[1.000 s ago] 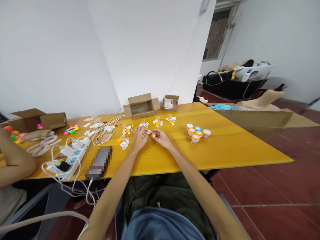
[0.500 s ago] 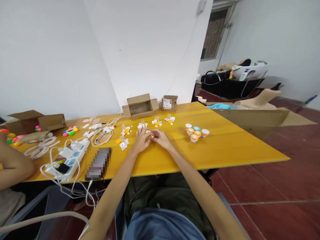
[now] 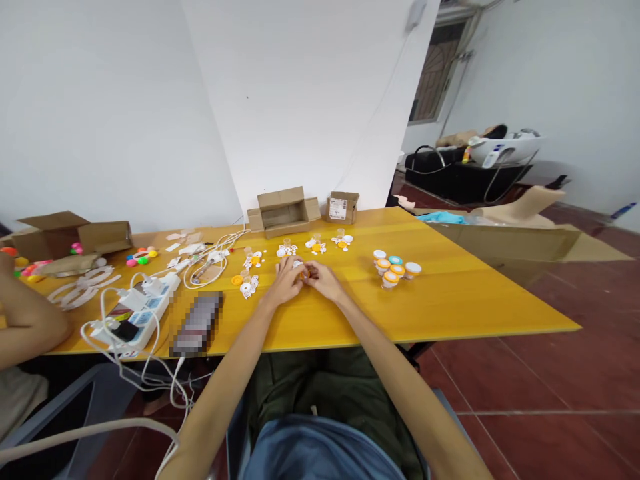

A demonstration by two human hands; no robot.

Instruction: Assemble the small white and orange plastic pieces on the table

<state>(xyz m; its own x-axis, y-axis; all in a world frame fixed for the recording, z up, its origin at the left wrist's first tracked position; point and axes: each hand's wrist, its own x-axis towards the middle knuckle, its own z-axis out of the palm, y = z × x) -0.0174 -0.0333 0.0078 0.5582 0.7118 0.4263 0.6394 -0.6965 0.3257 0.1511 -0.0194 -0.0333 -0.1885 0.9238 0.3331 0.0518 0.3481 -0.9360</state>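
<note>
Near the middle of the yellow table, my left hand and my right hand meet around a small round piece with a white top and some orange. Fingers of both hands are closed on it and partly hide it. Small clusters of white and orange parts with clear cups lie beyond and left of my hands, such as one cluster at the left and another behind. To the right stands a group of assembled cups with orange, white and teal lids.
Two open cardboard boxes, a wider one and a smaller one, stand at the wall. At left are a power strip, white cables, a phone, colourful balls and another person's arm.
The view has shifted slightly. Both hands stay together around the small round piece, with little visible finger movement.
</note>
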